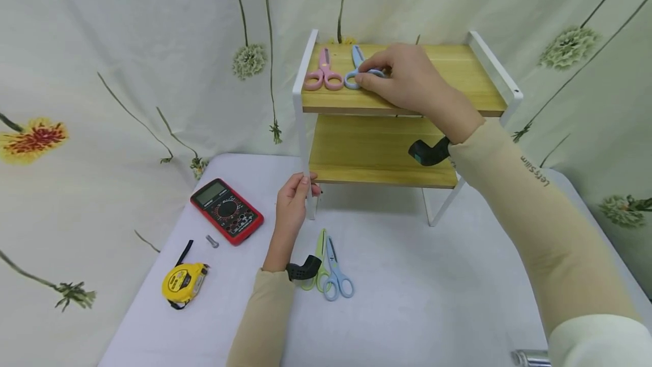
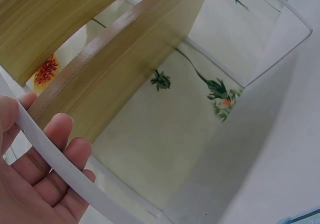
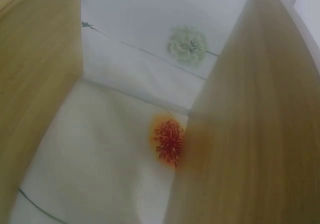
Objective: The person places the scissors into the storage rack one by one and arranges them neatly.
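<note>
Two hands engaged: right hand (image 1: 407,81) on top shelf (image 1: 458,67), fingers (image 1: 369,79) curled onto blue scissors (image 1: 356,69), blades pointing away, beside pink scissors (image 1: 323,72); left hand (image 1: 292,203) gripping rack leg (image 1: 307,186).

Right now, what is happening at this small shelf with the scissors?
A person's right hand holds the blue scissors on the top board of the shelf, beside the pink scissors. The left hand grips the shelf's white front leg. Green scissors and another blue pair lie on the table.
</note>
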